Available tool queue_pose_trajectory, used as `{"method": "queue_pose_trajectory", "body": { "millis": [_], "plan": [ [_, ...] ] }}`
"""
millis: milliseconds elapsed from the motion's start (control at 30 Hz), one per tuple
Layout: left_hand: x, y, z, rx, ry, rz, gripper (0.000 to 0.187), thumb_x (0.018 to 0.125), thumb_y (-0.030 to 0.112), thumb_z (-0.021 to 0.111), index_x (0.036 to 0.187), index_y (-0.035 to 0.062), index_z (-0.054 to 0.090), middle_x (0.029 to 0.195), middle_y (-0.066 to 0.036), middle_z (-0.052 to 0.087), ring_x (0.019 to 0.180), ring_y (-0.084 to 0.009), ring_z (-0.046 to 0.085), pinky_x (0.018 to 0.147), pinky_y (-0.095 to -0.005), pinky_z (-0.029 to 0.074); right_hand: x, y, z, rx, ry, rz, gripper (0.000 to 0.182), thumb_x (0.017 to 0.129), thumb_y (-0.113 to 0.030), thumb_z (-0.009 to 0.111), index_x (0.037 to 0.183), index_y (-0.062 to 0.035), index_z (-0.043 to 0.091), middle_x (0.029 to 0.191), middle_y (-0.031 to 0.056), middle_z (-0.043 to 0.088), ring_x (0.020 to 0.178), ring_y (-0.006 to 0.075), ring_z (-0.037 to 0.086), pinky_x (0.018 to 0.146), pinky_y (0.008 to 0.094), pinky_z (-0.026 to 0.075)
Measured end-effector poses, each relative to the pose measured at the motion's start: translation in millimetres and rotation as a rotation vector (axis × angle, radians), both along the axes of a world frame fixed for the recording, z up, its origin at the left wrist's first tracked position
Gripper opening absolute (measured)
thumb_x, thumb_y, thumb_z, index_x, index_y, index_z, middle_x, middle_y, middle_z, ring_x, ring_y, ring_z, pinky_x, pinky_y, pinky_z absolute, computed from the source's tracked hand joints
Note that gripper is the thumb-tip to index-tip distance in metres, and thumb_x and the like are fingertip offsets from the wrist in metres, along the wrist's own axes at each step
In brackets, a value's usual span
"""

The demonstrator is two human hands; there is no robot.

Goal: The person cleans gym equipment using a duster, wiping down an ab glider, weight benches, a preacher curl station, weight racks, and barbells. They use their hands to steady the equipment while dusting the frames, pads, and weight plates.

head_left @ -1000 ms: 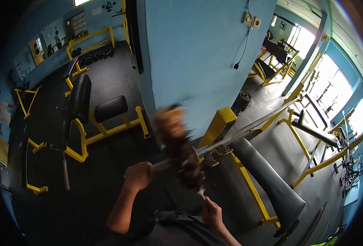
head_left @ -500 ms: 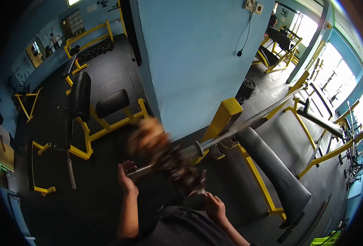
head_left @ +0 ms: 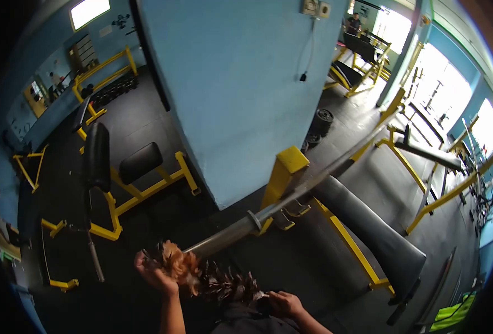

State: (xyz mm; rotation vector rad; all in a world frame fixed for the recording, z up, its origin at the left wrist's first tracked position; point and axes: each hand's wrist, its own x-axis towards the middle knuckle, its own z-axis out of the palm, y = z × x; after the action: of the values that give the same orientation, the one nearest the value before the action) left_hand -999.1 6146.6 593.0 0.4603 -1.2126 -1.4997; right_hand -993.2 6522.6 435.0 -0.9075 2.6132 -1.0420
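Note:
My right hand (head_left: 286,304) is closed around the handle end of a feather duster (head_left: 227,284), low in front of my body. The duster points left, with dark brown feathers near the handle and orange-brown ones at the tip. Against that tip is my left hand (head_left: 157,275), open and cupped, its fingers partly hidden by feathers. Just above the duster, the thick sleeve of a barbell (head_left: 218,236) extends toward me. The bar rests on a yellow rack upright (head_left: 286,170) and runs off to the upper right.
A black padded bench (head_left: 369,228) stands at right under the barbell. A blue pillar (head_left: 229,100) rises ahead. At left is a yellow-framed machine (head_left: 115,220) with black pads. Weight plates (head_left: 323,119) are stacked beyond the pillar. A person (head_left: 354,23) is in the far background.
The feather duster has come down and left from in front of the barbell sleeve, its tip now meeting my left hand. My left hand has lowered and shifted left. The view has shifted slightly.

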Motion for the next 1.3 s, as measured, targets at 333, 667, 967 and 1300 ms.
{"method": "queue_pose_trajectory", "body": {
  "millis": [333,667,967,1300],
  "plan": [
    [-41.2,107.0,0.2,-1.282,-1.259,-0.176,0.084,0.084,0.032,0.066,0.153,0.0082,0.024,0.154,-0.024,0.024,0.143,-0.0438,0.023,0.113,-0.0632,0.021,2.2,88.6,-8.2,0.312,0.049,-0.531,0.026,0.09,-0.031,0.062,0.115,-0.0271,0.068,0.077,0.0056,0.064,0.066,0.0299,0.067,0.057,0.043,0.053],
    [-26.2,347.5,-135.6,-1.276,-0.9,-1.159,0.052,0.083,0.016,0.068,0.131,0.0056,0.052,0.103,-0.018,0.068,0.097,-0.0312,0.067,0.086,-0.0424,0.053,210.2,248.4,-55.1,-0.187,-0.533,-1.187,0.032,0.091,-0.039,0.057,0.112,-0.0185,0.069,0.098,0.0096,0.071,0.092,0.0298,0.068,0.081,0.0395,0.053],
    [66.9,490.8,-308.6,-1.591,-1.304,-1.52,0.029,0.077,0.032,0.076,0.093,0.0085,0.074,0.087,-0.011,0.074,0.086,-0.0278,0.071,0.082,-0.0375,0.055,561.6,381.7,-84.2,0.066,-1.484,-2.146,0.038,0.083,-0.023,0.062,0.116,-0.0041,0.069,0.123,0.0189,0.065,0.117,0.0329,0.062,0.095,0.0412,0.051],
    [80.0,690.4,-310.5,-1.785,-1.657,-1.43,0.041,0.076,0.036,0.058,0.097,0.0045,0.075,0.104,-0.017,0.072,0.106,-0.0316,0.066,0.094,-0.0374,0.05,675.5,379.5,-140.2,-0.136,-1.112,-2.51,0.028,0.083,-0.018,0.061,0.098,0.0042,0.07,0.092,0.0226,0.071,0.086,0.0338,0.071,0.075,0.0414,0.054]
  ]
}}
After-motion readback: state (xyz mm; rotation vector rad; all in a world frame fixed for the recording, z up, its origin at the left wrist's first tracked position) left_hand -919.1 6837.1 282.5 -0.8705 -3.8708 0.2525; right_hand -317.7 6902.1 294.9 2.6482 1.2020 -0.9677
